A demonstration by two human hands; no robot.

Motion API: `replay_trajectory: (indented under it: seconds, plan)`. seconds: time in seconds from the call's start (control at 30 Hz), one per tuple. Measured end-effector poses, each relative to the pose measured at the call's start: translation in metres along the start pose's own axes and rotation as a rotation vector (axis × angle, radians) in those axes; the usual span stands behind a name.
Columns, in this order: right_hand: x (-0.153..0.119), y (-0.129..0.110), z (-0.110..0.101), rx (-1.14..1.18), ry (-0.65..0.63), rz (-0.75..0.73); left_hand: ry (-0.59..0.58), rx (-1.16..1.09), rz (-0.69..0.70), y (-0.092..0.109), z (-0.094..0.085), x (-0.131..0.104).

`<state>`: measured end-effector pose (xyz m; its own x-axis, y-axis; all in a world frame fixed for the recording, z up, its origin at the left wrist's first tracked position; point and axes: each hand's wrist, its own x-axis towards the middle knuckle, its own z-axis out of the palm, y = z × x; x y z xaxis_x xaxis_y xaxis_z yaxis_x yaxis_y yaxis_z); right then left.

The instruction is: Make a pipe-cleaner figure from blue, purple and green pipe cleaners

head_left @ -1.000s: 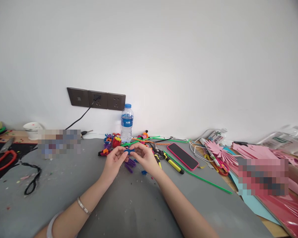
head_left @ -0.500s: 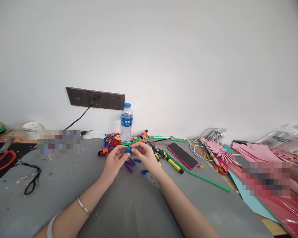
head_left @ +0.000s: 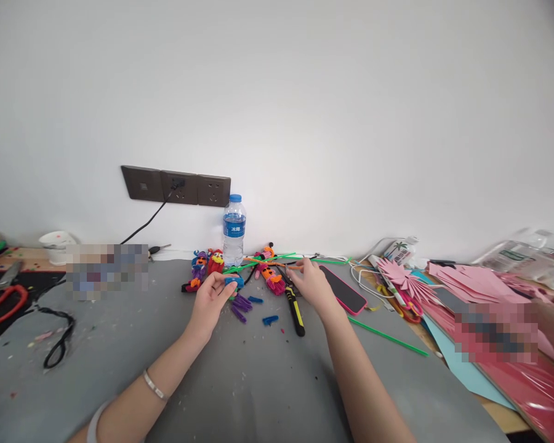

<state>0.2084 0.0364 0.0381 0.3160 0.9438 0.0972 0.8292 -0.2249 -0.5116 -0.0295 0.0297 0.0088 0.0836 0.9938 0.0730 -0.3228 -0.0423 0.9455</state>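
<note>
My left hand [head_left: 211, 306] pinches a short, fuzzy blue pipe cleaner piece [head_left: 233, 282] between thumb and fingers. My right hand [head_left: 314, 284] is over the pliers [head_left: 295, 312], which have black and yellow handles. Its thumb and fingers look apart, and I see nothing held in them, though the fingertips are partly hidden. Between the hands lie purple pipe cleaner pieces [head_left: 241, 306] and a loose blue piece [head_left: 270, 320]. Behind them are small pipe cleaner figures, one red [head_left: 215, 262] and one pink and orange [head_left: 273, 280].
A water bottle [head_left: 234, 231] stands by the wall. A phone [head_left: 342, 290] and a long green pipe cleaner [head_left: 388, 335] lie at right, before pink paper [head_left: 475, 284]. Red-handled scissors [head_left: 7, 304] and a black cord [head_left: 60, 332] lie at left. Another person's hand [head_left: 551, 320] shows far right.
My right hand has left the blue piece and moved right to the pliers. My left hand keeps the piece. The pink and orange figure has come into sight.
</note>
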Motion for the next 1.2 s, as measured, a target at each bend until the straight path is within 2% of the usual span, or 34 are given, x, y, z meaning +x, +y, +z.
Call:
replay_trajectory:
  seconds: [0.1,0.2,0.4,0.6,0.73,0.8,0.93,1.1,1.2]
  plan:
    - [-0.002,0.006,-0.007,-0.244,-0.179,0.131,0.009,-0.017,-0.021,0.000,0.001,0.000]
    - [-0.008,-0.001,-0.005,-0.375,-0.331,0.161,0.018,-0.006,-0.027,0.002,0.002,-0.001]
    - [-0.010,-0.007,-0.004,-0.383,-0.371,0.169,0.034,0.010,-0.029,0.005,0.003,-0.001]
    - [-0.007,-0.002,-0.022,-0.168,-0.309,0.162,0.048,-0.035,-0.039,0.001,0.001,0.000]
    - [-0.006,0.005,-0.033,-0.016,-0.351,0.072,0.044,-0.047,-0.025,-0.001,0.000,0.001]
    - [-0.007,0.005,-0.034,0.021,-0.316,0.036,0.052,-0.053,-0.028,-0.001,-0.001,0.001]
    - [-0.016,-0.007,-0.031,0.104,-0.233,-0.091,0.090,-0.072,-0.057,-0.001,-0.002,0.003]
    - [-0.030,-0.034,-0.018,0.199,-0.123,-0.398,0.124,-0.142,-0.055,-0.001,-0.003,0.005]
    - [-0.037,-0.046,-0.007,0.215,-0.059,-0.470,0.142,-0.160,-0.055,0.001,-0.003,0.006]
